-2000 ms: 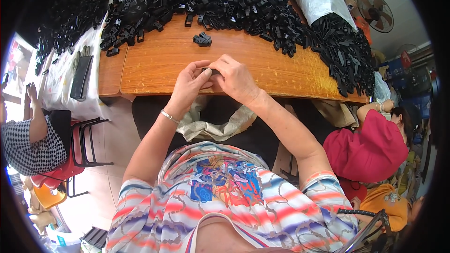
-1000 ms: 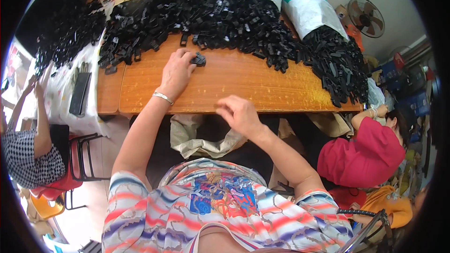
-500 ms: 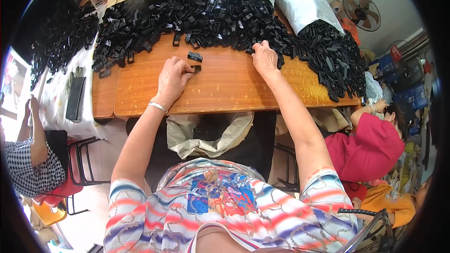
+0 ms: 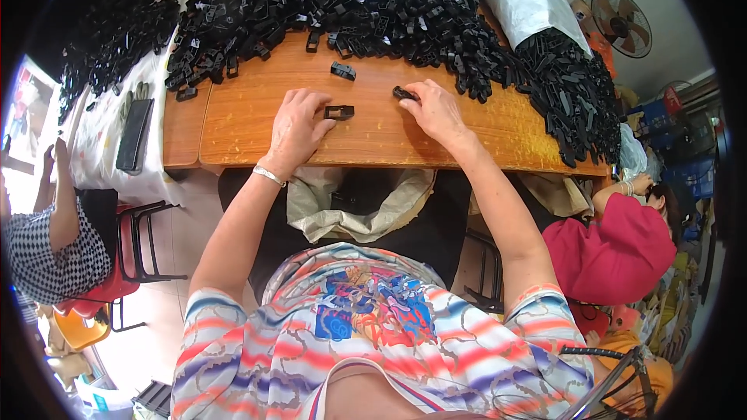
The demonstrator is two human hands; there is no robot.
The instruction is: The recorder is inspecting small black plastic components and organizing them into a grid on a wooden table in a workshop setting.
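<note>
The left hand point(image 4: 297, 128) is resting over the desk point(image 4: 257, 128), left of its centre and nearer the near edge than the far one. Its fingers are standing partly open, thumb and forefinger bracketing the left end of a black frame point(image 4: 348, 112); whether they are gripping it, this inspector is not able to tell. The frame is lying inward from the near edge, its opening showing. A bracelet point(image 4: 270, 176) is circling the left wrist.

The right hand point(image 4: 437, 115) is hovering or resting at mid-desk, right of the frame, contact with the wood being unclear. Its thumb and fingers are closing tightly on a small dark clip point(image 4: 401, 93), which is pointing toward the left edge.

A black block point(image 4: 343, 71) is lying farther from the near edge than the frame, well apart from both hands. A pile point(image 4: 311, 15) of black parts is covering the far side of the desk; a second heap point(image 4: 564, 89) of slimmer parts is running along to the right near corner. A white bag point(image 4: 529, 8) is lying behind that heap. Below the near edge, a pale sack point(image 4: 311, 218) is gaping open at the lap
</note>
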